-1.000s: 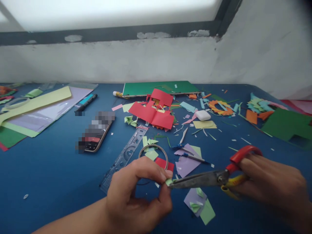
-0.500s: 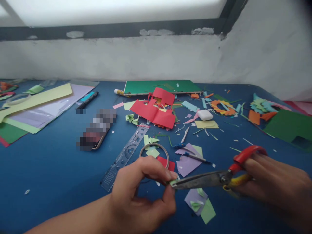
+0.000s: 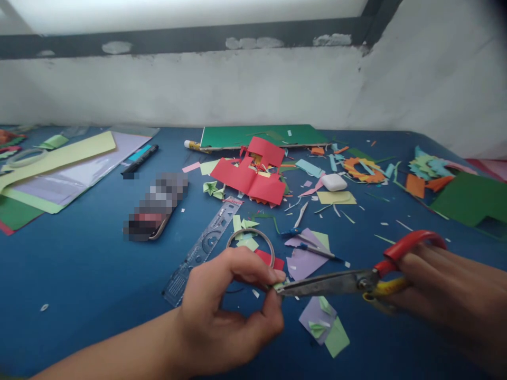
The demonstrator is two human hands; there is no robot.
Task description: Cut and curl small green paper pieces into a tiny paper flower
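My left hand (image 3: 237, 311) pinches a small light green paper piece (image 3: 279, 286) between thumb and fingertips. My right hand (image 3: 439, 290) is closed on the handles of the scissors (image 3: 356, 282), one red and one yellow. The blade tips touch the small green piece at my left fingertips. Behind my left hand lies a roll of tape (image 3: 272, 245), partly covered, with a clear ruler (image 3: 202, 250) to its left. Below the blades, light green folded bits rest on a purple paper piece (image 3: 312, 319).
A phone (image 3: 158, 206) and a black marker (image 3: 140, 161) lie on the left. Red cut paper (image 3: 247, 177) sits before a green board (image 3: 261, 136). Pens (image 3: 317, 252), a white case (image 3: 334, 182) and an orange paper ring (image 3: 350, 168) lie among scraps. Green paper (image 3: 471, 198) is at right.
The scissors and my right hand have shifted slightly right and up, and the blades look closer together. My left hand keeps its pinch. The whole view has shifted a little.
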